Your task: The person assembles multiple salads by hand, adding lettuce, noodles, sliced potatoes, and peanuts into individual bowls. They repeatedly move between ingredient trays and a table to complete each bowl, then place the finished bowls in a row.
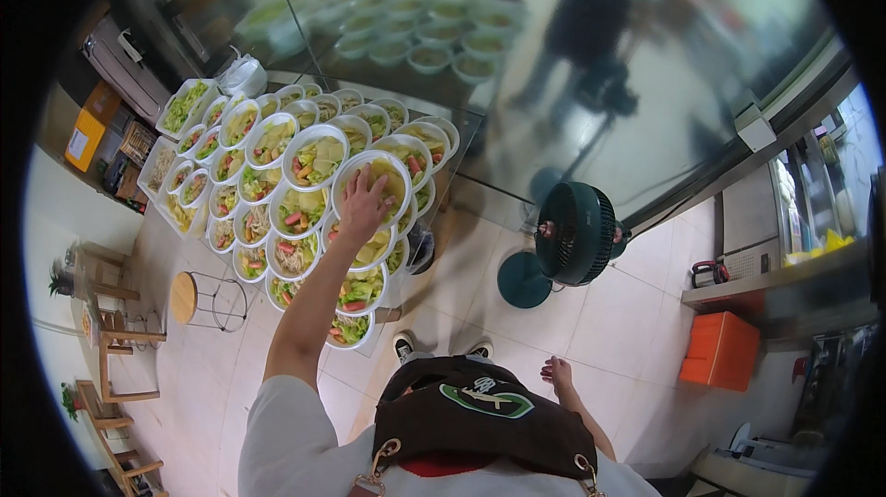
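My left hand [365,202] reaches out over a table packed with several white bowls of salad and rests, fingers spread, on the rim of one raised bowl [373,174] filled with yellow-green pieces. That bowl sits on top of other bowls [293,211]. My right hand [557,372] hangs down by my side with loose, parted fingers and holds nothing. A dark apron [480,414] covers my front, and my shoes [403,346] show on the tiled floor.
A dark green floor fan [572,234] stands to the right of the table. An orange box [720,349] sits under a counter at the right. A round stool [189,297] and wooden chairs [115,340] stand at the left. A steel wall [554,54] rises behind.
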A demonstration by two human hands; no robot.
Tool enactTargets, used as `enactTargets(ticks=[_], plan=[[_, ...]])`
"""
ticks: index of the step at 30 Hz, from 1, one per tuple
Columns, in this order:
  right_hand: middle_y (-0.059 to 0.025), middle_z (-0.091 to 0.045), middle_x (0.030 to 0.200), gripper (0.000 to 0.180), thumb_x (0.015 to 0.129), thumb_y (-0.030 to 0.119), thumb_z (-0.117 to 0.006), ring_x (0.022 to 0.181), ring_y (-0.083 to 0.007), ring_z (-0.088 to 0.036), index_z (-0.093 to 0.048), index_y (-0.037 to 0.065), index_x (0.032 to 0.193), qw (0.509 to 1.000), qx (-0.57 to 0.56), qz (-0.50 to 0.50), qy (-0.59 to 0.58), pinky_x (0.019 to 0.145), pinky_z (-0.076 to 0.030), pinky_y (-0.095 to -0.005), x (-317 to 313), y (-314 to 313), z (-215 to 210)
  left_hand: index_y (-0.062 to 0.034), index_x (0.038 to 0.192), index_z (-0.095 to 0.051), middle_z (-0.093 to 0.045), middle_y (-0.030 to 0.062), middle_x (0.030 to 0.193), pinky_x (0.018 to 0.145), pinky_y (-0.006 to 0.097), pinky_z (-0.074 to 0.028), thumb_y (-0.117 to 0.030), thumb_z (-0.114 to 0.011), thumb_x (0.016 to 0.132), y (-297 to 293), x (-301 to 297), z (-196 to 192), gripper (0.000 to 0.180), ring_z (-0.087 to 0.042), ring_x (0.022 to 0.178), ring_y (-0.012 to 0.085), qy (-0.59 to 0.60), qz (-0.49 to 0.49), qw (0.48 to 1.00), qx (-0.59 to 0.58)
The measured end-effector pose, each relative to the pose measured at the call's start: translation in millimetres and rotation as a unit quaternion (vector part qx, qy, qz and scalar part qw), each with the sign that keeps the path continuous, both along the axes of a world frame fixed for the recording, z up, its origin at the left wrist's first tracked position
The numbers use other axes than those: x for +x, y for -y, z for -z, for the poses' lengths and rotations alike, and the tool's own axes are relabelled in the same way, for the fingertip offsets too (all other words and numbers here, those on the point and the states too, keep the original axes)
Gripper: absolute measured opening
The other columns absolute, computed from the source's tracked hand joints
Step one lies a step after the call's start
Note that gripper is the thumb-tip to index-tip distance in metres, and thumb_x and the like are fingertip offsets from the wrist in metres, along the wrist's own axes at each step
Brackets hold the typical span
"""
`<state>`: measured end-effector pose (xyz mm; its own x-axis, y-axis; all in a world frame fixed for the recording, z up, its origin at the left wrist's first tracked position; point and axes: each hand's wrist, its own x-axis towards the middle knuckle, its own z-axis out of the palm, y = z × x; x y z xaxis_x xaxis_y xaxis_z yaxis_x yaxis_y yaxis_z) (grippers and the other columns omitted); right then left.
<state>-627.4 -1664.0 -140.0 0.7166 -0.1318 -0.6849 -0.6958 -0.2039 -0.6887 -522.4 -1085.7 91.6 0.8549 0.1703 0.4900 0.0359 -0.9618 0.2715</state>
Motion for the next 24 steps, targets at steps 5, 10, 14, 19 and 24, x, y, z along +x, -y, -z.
enactTargets(ticks=[5,10,14,19,24], plan=[[-0.0117,-0.060,0.070,0.035,0.090,0.033,-0.048,0.057,-0.0201,-0.060,-0.057,-0.001,0.091,1.000,0.004,0.010,-0.027,0.049,-0.049,-0.0308,-22,-4,5,-0.0150,0.124,-0.052,-0.033,0.0168,0.140,0.101,0.051,-0.029,-0.032,-0.062,0.081,-2,-2,-4,0.047,-0.032,0.126,0.0393,-0.013,-0.003,1.000,-0.004],[-0.0124,-0.060,0.070,0.034,0.090,0.033,-0.049,0.056,-0.0199,-0.059,-0.056,-0.001,0.090,1.000,0.024,0.009,-0.007,0.049,-0.048,-0.0298,-20,-5,0,-0.0157,0.124,-0.052,-0.035,0.0181,0.138,0.101,0.049,-0.029,-0.027,-0.064,0.080,-2,-3,-14,0.046,-0.033,0.125,0.0390,0.018,0.014,1.000,0.005],[-0.0110,-0.059,0.068,0.033,0.090,0.032,-0.049,0.056,-0.0189,-0.059,-0.056,-0.001,0.091,0.999,0.046,0.020,0.011,0.048,-0.048,-0.0290,-6,0,-5,-0.0144,0.124,-0.052,-0.036,0.0193,0.136,0.102,0.047,-0.030,-0.021,-0.062,0.081,5,-10,-29,0.044,-0.035,0.123,0.0386,0.002,0.025,0.999,-0.029],[-0.0093,-0.058,0.068,0.032,0.090,0.031,-0.049,0.056,-0.0182,-0.059,-0.056,0.000,0.091,0.999,0.049,0.013,0.012,0.048,-0.048,-0.0284,6,0,-5,-0.0096,0.122,-0.052,-0.040,0.0193,0.131,0.101,0.046,-0.033,-0.011,-0.059,0.082,8,-26,-41,0.040,-0.038,0.119,0.0395,0.043,0.027,0.998,-0.039],[-0.0091,-0.059,0.068,0.031,0.090,0.031,-0.049,0.057,-0.0181,-0.060,-0.056,0.001,0.092,0.999,0.050,0.008,0.006,0.049,-0.049,-0.0286,5,8,6,-0.0068,0.115,-0.055,-0.049,0.0180,0.120,0.092,0.044,-0.040,-0.006,-0.059,0.080,30,-50,-51,0.036,-0.046,0.111,0.0377,0.067,0.044,0.996,-0.035]])
